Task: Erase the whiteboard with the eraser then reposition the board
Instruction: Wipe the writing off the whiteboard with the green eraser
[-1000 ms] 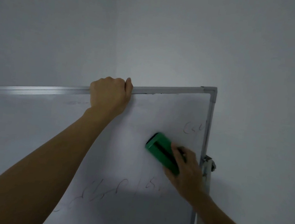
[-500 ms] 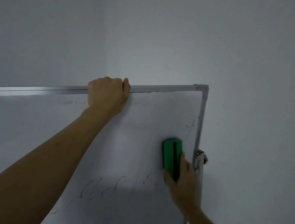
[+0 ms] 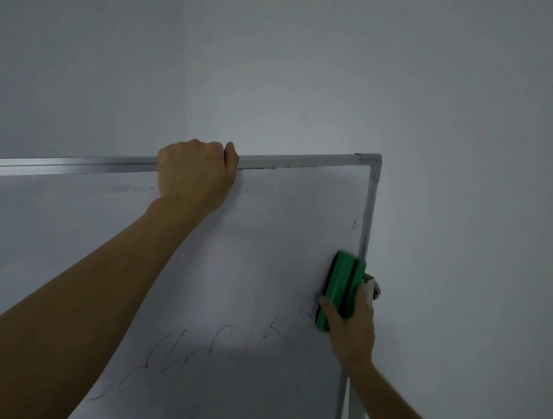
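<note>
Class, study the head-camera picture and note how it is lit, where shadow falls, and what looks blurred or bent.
Head view: dim, flat, bluish light with no glare; a soft shadow darkens the lower whiteboard beneath the left arm; the green eraser and right hand look slightly motion-smeared; the left hand on the top frame is sharper; the wide lens tilts the frame.
</note>
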The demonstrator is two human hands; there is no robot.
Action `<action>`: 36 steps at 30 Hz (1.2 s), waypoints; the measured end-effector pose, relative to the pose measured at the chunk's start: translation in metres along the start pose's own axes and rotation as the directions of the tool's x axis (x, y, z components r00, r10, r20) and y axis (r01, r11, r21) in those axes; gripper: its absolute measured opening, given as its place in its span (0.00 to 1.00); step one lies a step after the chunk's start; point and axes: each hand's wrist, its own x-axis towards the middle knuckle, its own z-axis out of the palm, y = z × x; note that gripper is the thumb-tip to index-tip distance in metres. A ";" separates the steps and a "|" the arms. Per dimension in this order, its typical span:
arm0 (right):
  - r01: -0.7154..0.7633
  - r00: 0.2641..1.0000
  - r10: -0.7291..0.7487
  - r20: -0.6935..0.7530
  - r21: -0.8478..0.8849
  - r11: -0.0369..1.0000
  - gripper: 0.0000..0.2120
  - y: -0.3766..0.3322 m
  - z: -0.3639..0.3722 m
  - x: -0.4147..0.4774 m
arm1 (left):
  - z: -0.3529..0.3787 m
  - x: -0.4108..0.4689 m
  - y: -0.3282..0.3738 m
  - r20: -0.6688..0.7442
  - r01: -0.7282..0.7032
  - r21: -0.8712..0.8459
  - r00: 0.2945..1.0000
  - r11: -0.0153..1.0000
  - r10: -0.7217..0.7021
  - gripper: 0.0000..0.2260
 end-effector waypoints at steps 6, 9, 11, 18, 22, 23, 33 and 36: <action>0.040 0.996 -0.035 -0.082 0.059 0.997 0.49 -0.045 -0.012 0.096 | 0.000 0.000 0.005 -0.008 -0.008 -0.007 1.000 1.000 0.008 0.24; 0.040 0.999 -0.039 -0.035 0.039 0.998 0.44 -0.007 -0.001 0.053 | -0.001 -0.001 0.005 -0.005 -0.007 -0.010 1.000 1.000 0.007 0.24; 0.030 0.999 -0.030 0.023 -0.003 1.000 0.41 0.024 0.003 0.013 | -0.001 -0.001 0.003 -0.007 -0.004 -0.010 1.000 1.000 0.004 0.24; 0.077 0.996 -0.074 -0.048 0.062 0.995 0.43 -0.057 -0.024 0.072 | 0.000 0.000 0.003 -0.008 -0.001 -0.002 1.000 1.000 0.001 0.24; 0.063 0.997 -0.049 -0.066 0.224 0.972 0.41 -0.080 -0.024 0.085 | 0.000 -0.001 0.006 0.007 -0.002 0.012 1.000 1.000 0.002 0.24; 0.048 0.998 -0.035 -0.060 0.234 0.971 0.40 -0.067 -0.017 0.072 | -0.001 -0.001 0.006 0.008 0.001 0.012 1.000 1.000 -0.002 0.24; 0.058 0.998 -0.056 -0.027 0.086 0.995 0.40 -0.052 -0.006 0.034 | 0.001 -0.001 0.003 -0.016 -0.004 0.005 1.000 1.000 0.004 0.24; 0.062 0.997 -0.056 -0.062 0.114 0.991 0.41 -0.070 -0.007 0.051 | 0.002 -0.002 0.003 -0.024 -0.041 0.009 0.999 0.999 0.041 0.23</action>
